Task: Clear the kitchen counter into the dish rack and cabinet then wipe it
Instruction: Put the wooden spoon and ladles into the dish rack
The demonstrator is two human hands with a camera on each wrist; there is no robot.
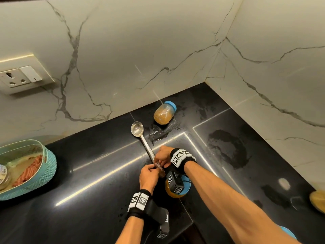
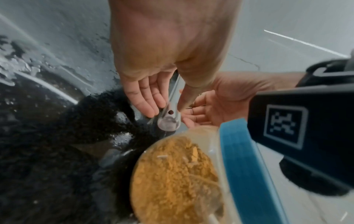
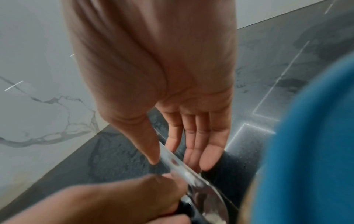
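The left grip [image 1: 149, 176] and right grip [image 1: 162, 155] are both pinching the handle of a steel ladle [image 1: 146, 147] lying on the bench [image 1: 96, 182], a blue-lidded jar [image 2: 172, 174] just beside them.

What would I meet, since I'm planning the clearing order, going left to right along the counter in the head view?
Teal basket → ladle → blue-lidded jar lying on its side → yellow object at the right edge.

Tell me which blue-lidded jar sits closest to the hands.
The near jar, just beneath the right hand at the ladle handle's end. The far jar sits back by the wall, beyond the ladle's bowl.
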